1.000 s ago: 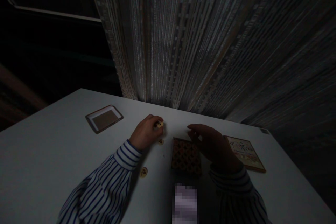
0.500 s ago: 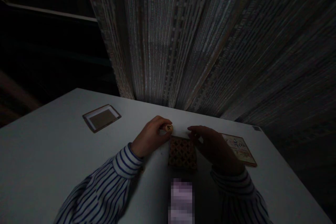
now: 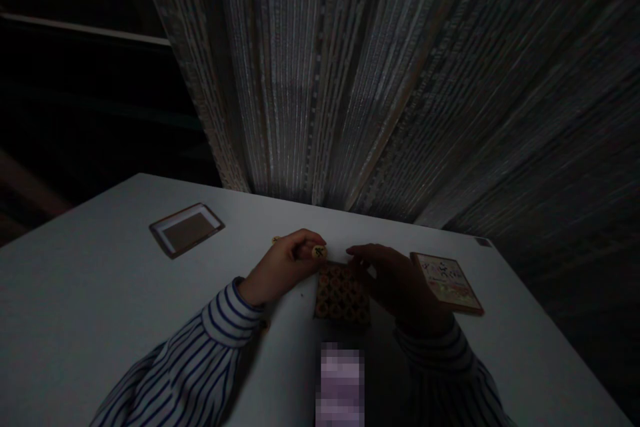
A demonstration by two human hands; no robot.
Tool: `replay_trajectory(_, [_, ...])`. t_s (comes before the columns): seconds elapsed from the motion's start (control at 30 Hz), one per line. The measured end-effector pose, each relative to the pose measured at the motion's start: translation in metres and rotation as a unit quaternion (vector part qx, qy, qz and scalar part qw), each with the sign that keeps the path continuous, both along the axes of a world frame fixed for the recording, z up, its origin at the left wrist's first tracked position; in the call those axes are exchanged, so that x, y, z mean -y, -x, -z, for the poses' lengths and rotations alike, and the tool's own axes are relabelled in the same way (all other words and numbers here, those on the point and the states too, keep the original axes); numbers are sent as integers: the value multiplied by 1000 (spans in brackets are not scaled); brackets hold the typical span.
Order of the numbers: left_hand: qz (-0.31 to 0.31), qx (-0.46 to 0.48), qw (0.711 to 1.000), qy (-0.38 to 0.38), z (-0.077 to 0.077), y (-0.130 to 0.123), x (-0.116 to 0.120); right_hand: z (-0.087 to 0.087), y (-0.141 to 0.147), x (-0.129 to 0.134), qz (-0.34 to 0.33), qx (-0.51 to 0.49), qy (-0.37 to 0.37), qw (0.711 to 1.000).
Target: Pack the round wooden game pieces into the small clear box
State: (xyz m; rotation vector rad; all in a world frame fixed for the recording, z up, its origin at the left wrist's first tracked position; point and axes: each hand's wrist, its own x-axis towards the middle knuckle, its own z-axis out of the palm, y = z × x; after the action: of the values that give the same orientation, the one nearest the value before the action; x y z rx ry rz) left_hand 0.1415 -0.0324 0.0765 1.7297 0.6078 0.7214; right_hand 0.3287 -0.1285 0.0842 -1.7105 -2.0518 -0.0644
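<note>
My left hand (image 3: 286, 263) pinches a round wooden piece (image 3: 319, 252) with a dark character on its face, between thumb and fingertips. Just below and right of that piece lies a square box (image 3: 342, 295) filled with rows of similar round pieces. My right hand (image 3: 387, 273) hovers over the box's upper right corner, its fingers apart and nothing visible between them. One loose piece (image 3: 275, 240) shows behind my left hand, and another (image 3: 265, 325) lies beside my left cuff.
On the white table (image 3: 200, 300), a shallow tray-like lid (image 3: 189, 231) lies at the left. A flat case with a printed picture (image 3: 447, 282) is to the right of my right hand. A striped curtain (image 3: 320, 80) hangs behind the table's far edge.
The view has shifted slightly. My left hand still holds the piece, now a little lower. A loose piece has come into view behind my left hand.
</note>
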Motion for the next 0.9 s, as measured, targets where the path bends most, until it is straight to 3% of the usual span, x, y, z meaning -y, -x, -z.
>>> replay_trajectory(0.27, [8, 10, 995, 100, 11, -4, 0, -1, 6, 2, -3, 8, -9, 1000])
replay_trajectory(0.6, [-3, -30, 997, 67, 10, -9, 4, 3, 5, 1, -35, -16, -28, 999])
replay_trajectory(0.9, [38, -11, 991, 126, 18, -10, 3, 1, 9, 2, -31, -3, -2, 1000])
